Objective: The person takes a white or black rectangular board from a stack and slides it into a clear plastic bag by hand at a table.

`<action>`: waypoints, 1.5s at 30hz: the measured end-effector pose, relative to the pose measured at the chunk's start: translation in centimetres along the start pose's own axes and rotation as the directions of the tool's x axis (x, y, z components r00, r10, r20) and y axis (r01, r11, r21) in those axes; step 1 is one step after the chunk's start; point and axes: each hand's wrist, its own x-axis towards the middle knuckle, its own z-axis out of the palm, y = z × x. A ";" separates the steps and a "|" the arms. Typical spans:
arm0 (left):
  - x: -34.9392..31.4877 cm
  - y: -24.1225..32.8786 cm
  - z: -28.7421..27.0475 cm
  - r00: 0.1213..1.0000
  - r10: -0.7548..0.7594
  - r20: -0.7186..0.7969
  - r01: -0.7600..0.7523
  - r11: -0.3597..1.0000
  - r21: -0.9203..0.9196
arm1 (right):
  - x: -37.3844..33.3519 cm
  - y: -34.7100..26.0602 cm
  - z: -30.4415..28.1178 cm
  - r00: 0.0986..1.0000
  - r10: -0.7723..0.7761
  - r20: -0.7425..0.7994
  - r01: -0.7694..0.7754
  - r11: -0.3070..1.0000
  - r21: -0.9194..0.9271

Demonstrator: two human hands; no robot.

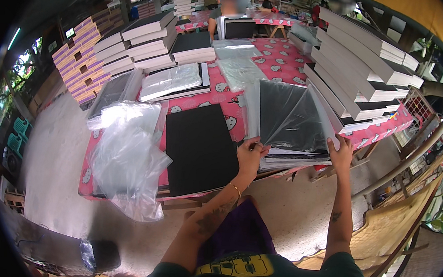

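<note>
In front of me, a little right of centre, lies a black board in a clear plastic sleeve (pixel 291 118), on top of other sheets with white edges. At the sleeve's near left corner is my left hand (pixel 251 154), its fingers curled and pinched at the plastic edge. My right hand (pixel 340 152) grips the near right corner, thumb and fingers closed on the sleeve. A bare black board (pixel 200 150) lies flat to the left of my left hand. Farther left, a loose heap of clear plastic sleeves (pixel 126 157) hangs over the table's near edge.
The table has a pink patterned cover (pixel 211 101). Tall stacks of black-and-white boards (pixel 362 71) rise at the right, with more stacks (pixel 151 39) at the back left. More plastic sleeves (pixel 241 73) lie mid-table. Across the table a person (pixel 231 17) handles a black board.
</note>
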 end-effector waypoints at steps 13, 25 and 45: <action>-5.7 5.0 -7.3 0.738 0.595 0.318 -0.568 0.294 0.769 | -4.3 1.1 7.0 0.871 -0.054 -0.488 0.037 0.998 -0.046; -8.6 16.8 -32.5 0.657 0.720 -0.225 -0.097 0.376 0.922 | -23.1 -33.3 11.6 0.156 -0.762 0.628 -0.936 0.089 0.340; -5.5 17.7 -27.7 0.657 0.746 0.110 -0.269 0.096 0.958 | -18.7 -32.7 12.7 0.126 -0.730 0.671 -0.984 -0.004 0.180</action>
